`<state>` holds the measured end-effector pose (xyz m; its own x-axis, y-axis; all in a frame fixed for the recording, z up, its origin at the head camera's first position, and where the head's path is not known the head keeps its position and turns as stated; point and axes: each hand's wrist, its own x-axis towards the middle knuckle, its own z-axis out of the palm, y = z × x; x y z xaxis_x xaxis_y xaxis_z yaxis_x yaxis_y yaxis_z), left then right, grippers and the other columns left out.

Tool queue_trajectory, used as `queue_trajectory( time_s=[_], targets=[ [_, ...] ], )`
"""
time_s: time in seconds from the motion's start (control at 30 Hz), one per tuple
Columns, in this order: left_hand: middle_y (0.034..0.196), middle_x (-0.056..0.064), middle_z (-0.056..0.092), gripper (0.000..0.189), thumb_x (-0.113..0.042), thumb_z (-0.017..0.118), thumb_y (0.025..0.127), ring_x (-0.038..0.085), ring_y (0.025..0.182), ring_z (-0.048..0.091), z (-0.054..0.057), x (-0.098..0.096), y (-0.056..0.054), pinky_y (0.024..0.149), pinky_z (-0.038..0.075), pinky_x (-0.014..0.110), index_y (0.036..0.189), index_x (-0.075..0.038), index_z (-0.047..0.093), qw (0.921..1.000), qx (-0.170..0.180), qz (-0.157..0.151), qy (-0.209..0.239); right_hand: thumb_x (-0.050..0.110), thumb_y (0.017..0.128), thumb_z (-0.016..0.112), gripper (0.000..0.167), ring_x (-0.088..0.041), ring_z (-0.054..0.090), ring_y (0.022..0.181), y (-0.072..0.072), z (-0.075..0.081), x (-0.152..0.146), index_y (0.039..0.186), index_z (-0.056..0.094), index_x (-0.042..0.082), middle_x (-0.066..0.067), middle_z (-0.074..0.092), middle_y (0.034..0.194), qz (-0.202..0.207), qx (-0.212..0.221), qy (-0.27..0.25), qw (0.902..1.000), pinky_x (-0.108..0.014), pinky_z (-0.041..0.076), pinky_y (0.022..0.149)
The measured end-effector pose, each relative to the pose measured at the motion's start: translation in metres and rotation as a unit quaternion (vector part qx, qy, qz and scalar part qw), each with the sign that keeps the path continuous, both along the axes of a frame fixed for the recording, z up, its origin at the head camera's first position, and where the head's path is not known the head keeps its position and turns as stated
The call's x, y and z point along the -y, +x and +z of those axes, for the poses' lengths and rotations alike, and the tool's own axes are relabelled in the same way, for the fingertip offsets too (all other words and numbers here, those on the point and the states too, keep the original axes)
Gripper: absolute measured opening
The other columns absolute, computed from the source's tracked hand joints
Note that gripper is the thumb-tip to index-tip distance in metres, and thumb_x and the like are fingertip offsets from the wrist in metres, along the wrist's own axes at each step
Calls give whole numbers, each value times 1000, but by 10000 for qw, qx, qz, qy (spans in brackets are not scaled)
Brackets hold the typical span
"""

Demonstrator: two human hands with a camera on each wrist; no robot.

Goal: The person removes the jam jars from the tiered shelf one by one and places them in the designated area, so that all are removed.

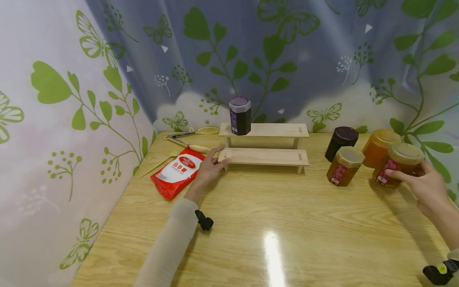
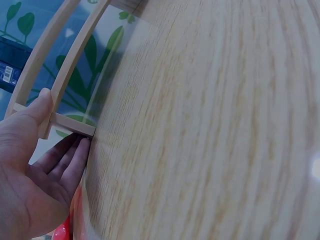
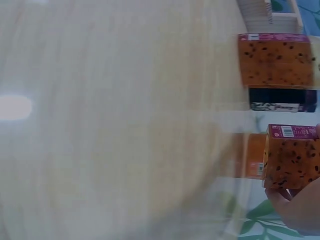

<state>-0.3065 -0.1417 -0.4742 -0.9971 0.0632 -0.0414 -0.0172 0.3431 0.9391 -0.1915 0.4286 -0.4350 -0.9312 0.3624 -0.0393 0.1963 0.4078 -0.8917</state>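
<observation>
My left hand [image 1: 211, 169] grips the left end of a two-tier wooden rack [image 1: 267, 156], its thumb on the lower board and its fingers around the end by the leg [image 2: 72, 124]. At the far right, my right hand [image 1: 428, 185] holds a honey-coloured jar [image 1: 398, 163] with a pale lid and a magenta label. Dark specks show inside this jar [image 3: 292, 162], and its base looks slightly raised off the table. On the left of the rack's upper board stands a dark jar [image 1: 240, 115] with a purple lid.
Near the right hand stand a similar speckled jar [image 1: 344, 167], a dark jar [image 1: 340, 142] and an orange jar [image 1: 380, 147]. Left of the rack lie a red-and-white sugar bag [image 1: 179, 171], tongs [image 1: 184, 135] and a thin yellow stick [image 1: 157, 164]. A patterned curtain [image 1: 322, 59] hangs behind.
</observation>
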Motion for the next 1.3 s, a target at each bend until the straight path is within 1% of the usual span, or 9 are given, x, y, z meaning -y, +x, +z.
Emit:
queue_trajectory(
  time_s=[0.1, 0.2, 0.3, 0.4, 0.6, 0.9, 1.07, 1.17, 1.3],
  targets=[
    [94, 10, 73, 58, -39, 73, 99, 19, 82, 59, -1, -1, 0, 72, 45, 31, 152, -36, 51, 10000, -17, -28, 8, 35, 99, 72, 85, -22, 35, 146, 0, -7, -2, 168, 21, 29, 10, 45, 152, 32, -16, 10, 10000, -37, 28, 123],
    [99, 11, 75, 58, -39, 73, 99, 19, 84, 61, -1, -1, 0, 73, 46, 31, 152, -36, 51, 10000, -1, -62, 18, 28, 97, 76, 85, -11, 42, 131, 1, -13, -3, 166, 26, 32, 25, 45, 131, 89, -172, -72, 9998, -13, 39, 104],
    [105, 13, 76, 59, -39, 74, 98, 20, 86, 64, 0, -2, 0, 76, 48, 33, 152, -36, 51, 10000, 50, -72, 0, 17, 93, 80, 84, -2, 44, 121, 0, -19, -3, 162, 34, 36, 29, 46, 121, 136, -425, -380, 9983, -5, 41, 82],
    [105, 13, 76, 58, -40, 73, 99, 20, 87, 63, 0, -3, 0, 76, 48, 33, 152, -37, 51, 9999, 77, -74, -27, 14, 93, 81, 86, -4, 43, 128, 0, -23, -2, 162, 34, 37, 23, 48, 130, 166, -481, -498, 9975, -4, 40, 77],
    [91, 11, 72, 58, -40, 73, 99, 20, 81, 58, 0, -3, 1, 71, 44, 32, 153, -36, 51, 9999, 15, -96, -24, 13, 94, 80, 92, -5, 34, 143, 1, -29, -2, 165, 27, 36, 17, 43, 145, 121, -411, -874, 9952, -3, 40, 84],
    [106, 12, 75, 59, -43, 72, 99, 21, 86, 60, 3, 1, 1, 75, 48, 33, 153, -37, 49, 9999, 24, -105, 8, 3, 96, 74, 82, -6, 36, 135, -3, -29, -5, 157, 33, 36, 24, 44, 125, 766, -791, -1867, 9762, -5, 36, 92],
    [106, 13, 74, 59, -43, 72, 99, 22, 89, 62, 3, 2, 1, 78, 49, 34, 153, -38, 49, 9999, 29, -134, 6, 2, 100, 68, 66, 7, 44, 120, -1, -17, -7, 151, 40, 32, 24, 49, 126, 1134, -911, -1910, 9708, -7, 28, 104],
    [105, 14, 74, 59, -42, 72, 99, 23, 90, 64, 3, 2, 2, 79, 49, 35, 153, -38, 49, 9999, 32, -110, 14, 7, 101, 68, 66, 12, 44, 114, 0, -6, -6, 153, 36, 33, 27, 47, 128, 1018, -821, -1577, 9788, -10, 19, 115],
    [108, 14, 75, 59, -43, 71, 99, 24, 91, 65, 2, 2, 1, 79, 49, 35, 153, -38, 48, 9999, 37, -115, -33, 16, 104, 65, 66, 0, 33, 143, 1, 6, -6, 154, 29, 40, 15, 38, 155, 639, -719, -913, 9912, -19, 11, 123]
  ],
)
